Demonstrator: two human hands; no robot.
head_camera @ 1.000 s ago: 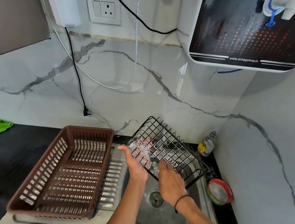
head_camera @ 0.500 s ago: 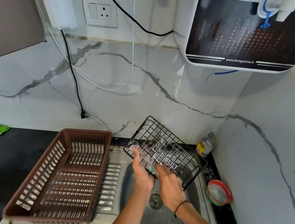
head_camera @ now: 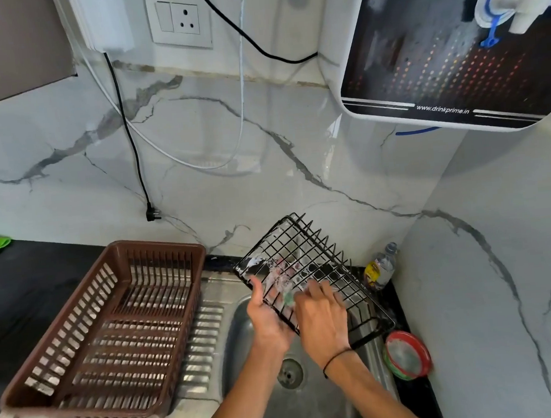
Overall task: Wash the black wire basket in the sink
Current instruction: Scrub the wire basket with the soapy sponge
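Your left hand grips the near left edge of the black wire basket, with the thumb on top of the wires and the fingers curled under it. You hold the basket tilted above the steel sink, its far end raised toward the marble wall. Your right hand lies on the wire grid with the fingers bent, pressing a green sponge against it; white foam covers the wires around the sponge. On the drainboard to the left sits a brown plastic basket. At the right of the sink, on the dark desk, stand a small bottle and a red round soap dish.
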